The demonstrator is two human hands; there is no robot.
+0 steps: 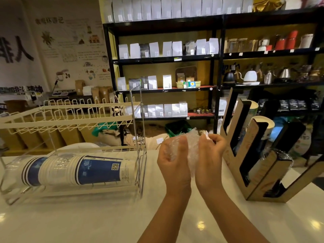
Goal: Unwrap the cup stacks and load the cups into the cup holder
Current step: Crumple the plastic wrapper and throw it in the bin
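Both hands are raised over the white counter (105, 216), squeezing a crumpled clear plastic wrapper (192, 146) between them. My left hand (172, 160) cups its left side. My right hand (210, 158) presses on its right side and pinches a loose end at the top. A stack of blue and white paper cups (78, 170), still in clear wrap, lies on its side in the lower tier of a wire rack (138, 130) at the left. The cardboard cup holder (254, 155) stands at the right with cups (263, 123) in its slots.
Black shelving (217, 55) with white bags, kettles and jars fills the background behind the counter. Sacks and a green crate (177, 128) lie on the floor beyond the counter's far edge. Bare counter lies between the wire rack and the holder.
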